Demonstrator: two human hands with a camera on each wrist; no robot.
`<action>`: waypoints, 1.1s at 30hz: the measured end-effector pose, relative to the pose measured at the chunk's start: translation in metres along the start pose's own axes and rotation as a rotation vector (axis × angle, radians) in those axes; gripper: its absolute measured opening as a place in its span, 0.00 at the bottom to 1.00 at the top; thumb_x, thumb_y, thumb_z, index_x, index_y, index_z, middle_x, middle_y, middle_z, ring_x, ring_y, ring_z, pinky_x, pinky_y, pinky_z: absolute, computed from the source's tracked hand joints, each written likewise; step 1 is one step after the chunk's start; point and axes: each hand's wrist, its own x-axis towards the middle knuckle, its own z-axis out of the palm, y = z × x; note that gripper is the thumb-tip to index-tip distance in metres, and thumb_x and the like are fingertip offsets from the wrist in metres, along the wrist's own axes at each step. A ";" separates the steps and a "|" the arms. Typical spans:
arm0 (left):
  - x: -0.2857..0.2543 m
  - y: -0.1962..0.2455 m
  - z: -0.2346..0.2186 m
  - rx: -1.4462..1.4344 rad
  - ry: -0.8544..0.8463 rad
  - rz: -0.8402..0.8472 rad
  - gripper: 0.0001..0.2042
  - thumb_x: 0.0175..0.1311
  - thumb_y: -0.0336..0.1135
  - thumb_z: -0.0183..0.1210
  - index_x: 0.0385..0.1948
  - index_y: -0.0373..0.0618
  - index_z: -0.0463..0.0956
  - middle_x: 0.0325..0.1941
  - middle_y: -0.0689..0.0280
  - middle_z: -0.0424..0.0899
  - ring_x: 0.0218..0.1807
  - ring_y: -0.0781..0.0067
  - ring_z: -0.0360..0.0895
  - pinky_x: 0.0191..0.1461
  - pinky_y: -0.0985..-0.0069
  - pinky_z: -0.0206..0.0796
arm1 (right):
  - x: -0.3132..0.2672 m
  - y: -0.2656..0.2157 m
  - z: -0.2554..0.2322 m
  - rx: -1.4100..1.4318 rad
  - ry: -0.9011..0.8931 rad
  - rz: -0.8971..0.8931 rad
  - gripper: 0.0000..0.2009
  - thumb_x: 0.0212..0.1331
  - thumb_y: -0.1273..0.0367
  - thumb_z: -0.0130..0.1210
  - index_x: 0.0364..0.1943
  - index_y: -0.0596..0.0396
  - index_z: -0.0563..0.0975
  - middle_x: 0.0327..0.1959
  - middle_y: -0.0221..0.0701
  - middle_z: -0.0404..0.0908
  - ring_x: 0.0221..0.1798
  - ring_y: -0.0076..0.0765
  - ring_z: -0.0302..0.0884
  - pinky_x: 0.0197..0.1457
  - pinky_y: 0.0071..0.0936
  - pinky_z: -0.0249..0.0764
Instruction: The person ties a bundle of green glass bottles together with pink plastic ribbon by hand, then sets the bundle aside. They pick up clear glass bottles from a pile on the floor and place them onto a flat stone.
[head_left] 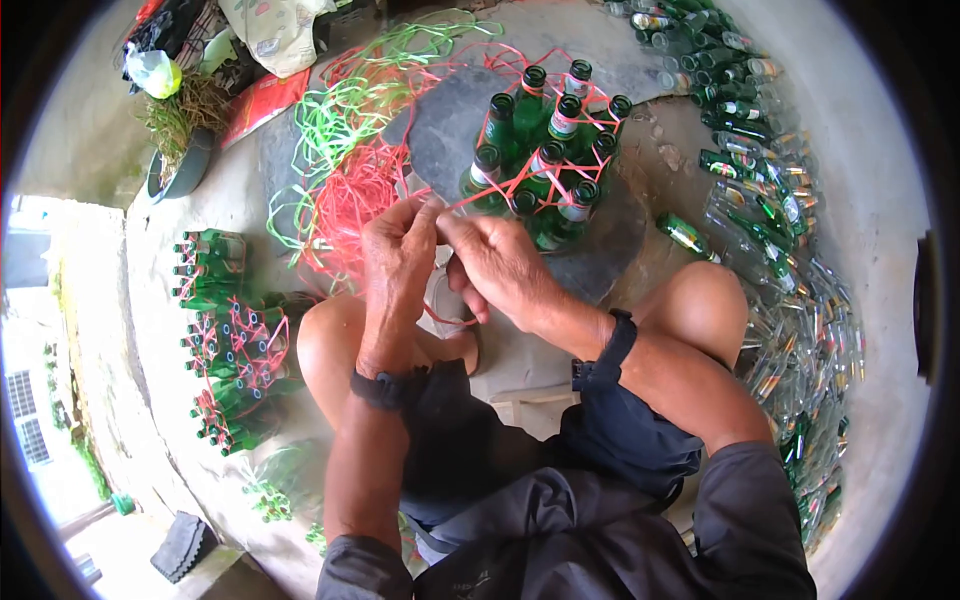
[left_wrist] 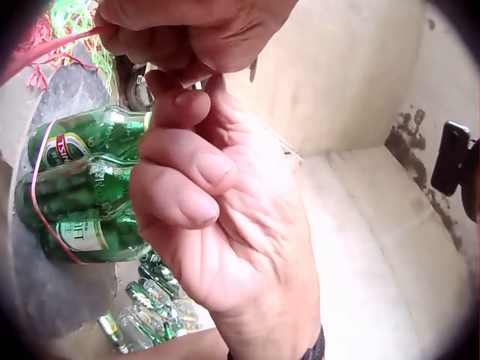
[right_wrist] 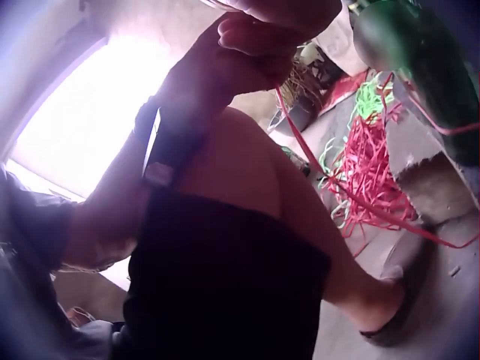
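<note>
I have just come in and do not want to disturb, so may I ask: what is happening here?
Someone's left hand and right hand are pinching a red strap close to a cluster of green bottles. These stand on a grey slab, with red strap already looped around and between them; I cannot see whether a knot is made. A loose pile of red and green strips lies nearby. Farther left are other strapped bottles, and many loose bottles lie on the right.
</note>
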 end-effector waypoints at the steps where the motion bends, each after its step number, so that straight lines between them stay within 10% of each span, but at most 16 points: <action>1: -0.003 0.001 -0.001 0.008 -0.004 -0.003 0.14 0.75 0.39 0.62 0.33 0.36 0.85 0.25 0.71 0.79 0.28 0.84 0.70 0.30 0.77 0.60 | 0.001 0.000 0.002 0.088 0.033 0.027 0.21 0.82 0.55 0.50 0.35 0.59 0.77 0.21 0.29 0.78 0.12 0.21 0.71 0.11 0.24 0.64; 10: -0.017 0.001 -0.013 0.207 -0.003 0.039 0.12 0.74 0.36 0.63 0.34 0.34 0.85 0.22 0.70 0.79 0.25 0.83 0.71 0.28 0.76 0.62 | 0.010 0.013 0.007 0.151 0.163 -0.040 0.16 0.80 0.59 0.53 0.40 0.58 0.81 0.20 0.26 0.76 0.13 0.19 0.68 0.14 0.22 0.63; 16: 0.004 0.015 -0.003 0.433 0.064 0.506 0.11 0.73 0.33 0.62 0.35 0.33 0.85 0.22 0.62 0.81 0.26 0.77 0.77 0.30 0.69 0.69 | 0.013 0.014 0.005 0.101 0.176 -0.081 0.16 0.79 0.65 0.51 0.32 0.60 0.78 0.19 0.28 0.77 0.13 0.22 0.71 0.13 0.25 0.66; 18: 0.009 0.028 0.000 0.460 -0.212 0.119 0.12 0.73 0.35 0.61 0.38 0.33 0.86 0.25 0.58 0.84 0.29 0.76 0.81 0.34 0.70 0.72 | 0.012 0.012 0.004 0.103 0.164 -0.114 0.16 0.78 0.68 0.49 0.29 0.62 0.77 0.18 0.30 0.77 0.12 0.24 0.72 0.12 0.28 0.68; 33: 0.032 0.033 0.015 0.270 -0.460 -0.085 0.12 0.76 0.38 0.61 0.43 0.37 0.87 0.33 0.70 0.86 0.31 0.85 0.77 0.35 0.80 0.69 | -0.007 0.008 -0.014 -0.320 0.022 -0.127 0.16 0.75 0.67 0.54 0.27 0.60 0.77 0.15 0.30 0.77 0.13 0.25 0.74 0.17 0.29 0.69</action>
